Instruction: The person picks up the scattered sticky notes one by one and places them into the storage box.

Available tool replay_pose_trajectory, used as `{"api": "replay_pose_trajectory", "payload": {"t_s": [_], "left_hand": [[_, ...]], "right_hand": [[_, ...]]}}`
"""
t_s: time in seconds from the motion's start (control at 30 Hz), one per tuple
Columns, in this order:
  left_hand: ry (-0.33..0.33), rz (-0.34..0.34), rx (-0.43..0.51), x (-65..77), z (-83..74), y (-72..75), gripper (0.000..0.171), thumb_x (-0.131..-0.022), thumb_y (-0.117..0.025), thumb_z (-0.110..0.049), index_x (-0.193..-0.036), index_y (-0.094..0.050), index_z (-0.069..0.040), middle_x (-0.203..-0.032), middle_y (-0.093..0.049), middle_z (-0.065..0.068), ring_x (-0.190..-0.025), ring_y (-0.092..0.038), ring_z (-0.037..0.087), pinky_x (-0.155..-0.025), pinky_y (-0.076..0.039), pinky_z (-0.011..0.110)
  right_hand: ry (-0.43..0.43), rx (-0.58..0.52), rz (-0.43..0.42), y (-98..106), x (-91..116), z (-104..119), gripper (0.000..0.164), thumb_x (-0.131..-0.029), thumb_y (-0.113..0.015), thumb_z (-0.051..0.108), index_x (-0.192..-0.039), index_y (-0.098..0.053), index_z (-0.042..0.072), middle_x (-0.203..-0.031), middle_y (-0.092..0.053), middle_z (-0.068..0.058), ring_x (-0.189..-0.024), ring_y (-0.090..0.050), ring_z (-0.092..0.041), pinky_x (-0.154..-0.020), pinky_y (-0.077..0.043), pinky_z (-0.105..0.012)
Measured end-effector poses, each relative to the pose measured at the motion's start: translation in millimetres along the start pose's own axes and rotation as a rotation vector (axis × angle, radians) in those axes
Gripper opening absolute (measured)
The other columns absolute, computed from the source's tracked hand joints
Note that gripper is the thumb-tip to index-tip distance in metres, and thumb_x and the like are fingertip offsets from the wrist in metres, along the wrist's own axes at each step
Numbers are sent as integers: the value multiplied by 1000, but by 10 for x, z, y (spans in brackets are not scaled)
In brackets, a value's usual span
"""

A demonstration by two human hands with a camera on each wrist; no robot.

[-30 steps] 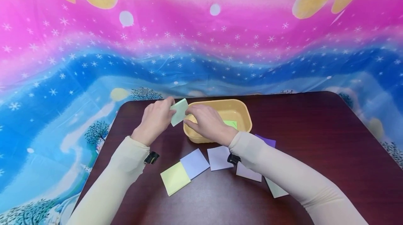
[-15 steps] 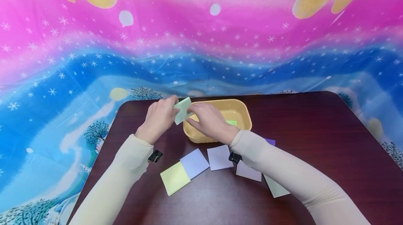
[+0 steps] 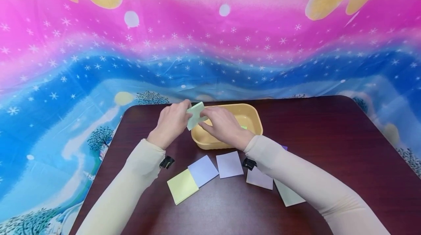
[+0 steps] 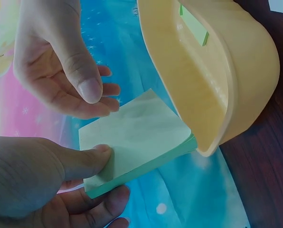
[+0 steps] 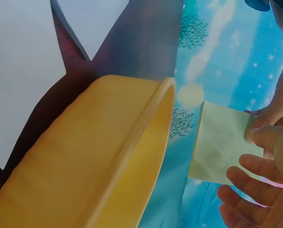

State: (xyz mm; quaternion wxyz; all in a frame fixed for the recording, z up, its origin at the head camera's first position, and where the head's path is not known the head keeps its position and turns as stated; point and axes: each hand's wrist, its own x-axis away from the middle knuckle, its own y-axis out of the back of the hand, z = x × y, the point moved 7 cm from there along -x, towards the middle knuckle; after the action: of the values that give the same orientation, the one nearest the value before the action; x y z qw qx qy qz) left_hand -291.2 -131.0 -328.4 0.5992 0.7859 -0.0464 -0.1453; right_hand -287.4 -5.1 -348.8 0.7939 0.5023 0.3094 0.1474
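I see the left hand [image 3: 171, 122] pinching the green notepad [image 4: 136, 135] at the tub's [image 3: 207, 144] left end. The right hand [image 3: 223, 123] is loosely bent, gripping nothing; I can't tell whether its fingertips touch the notepad. Its sleeve [image 3: 296, 173] leaves only a sliver of a purple pad [image 3: 284, 148] showing. My left wrist view shows green paper [image 4: 194, 26] inside the tub, mostly hidden overhead.

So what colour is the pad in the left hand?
The pad is pale green, clearest from the left wrist.
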Motion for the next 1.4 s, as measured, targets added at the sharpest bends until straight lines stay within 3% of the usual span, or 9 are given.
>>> {"api": "replay_pose_trajectory", "payload": {"t_s": [0.53,1.03,1.4], "left_hand": [[-8,29,-9,-54,-66,-165,13,-98,-67,-17,-107,-64,-9,-91,-74,10,-69,-64,23,-60,-51,37],[-21,52,-20,-107,-141,-278,14,-97,-68,-17,-108,-64,-9,-90,-73,10,-67,-62,22,-57,-47,33],[-71,42,-83,-161,-182,-358,16,-96,-69,-18,-109,-66,-8,-89,-75,11,-65,-64,22,-62,-47,34]], "right_hand": [[-9,5,-25,-11,58,-131,21,-93,-74,25,-107,-73,10,-101,-76,-3,-90,-70,-19,-78,-57,-36],[-30,12,-30,-66,133,-261,19,-94,-72,23,-106,-74,9,-99,-75,-5,-89,-69,-21,-75,-57,-37],[-53,5,-1,-70,152,-329,21,-94,-71,23,-108,-74,8,-99,-75,-6,-89,-70,-23,-76,-57,-39]]}}
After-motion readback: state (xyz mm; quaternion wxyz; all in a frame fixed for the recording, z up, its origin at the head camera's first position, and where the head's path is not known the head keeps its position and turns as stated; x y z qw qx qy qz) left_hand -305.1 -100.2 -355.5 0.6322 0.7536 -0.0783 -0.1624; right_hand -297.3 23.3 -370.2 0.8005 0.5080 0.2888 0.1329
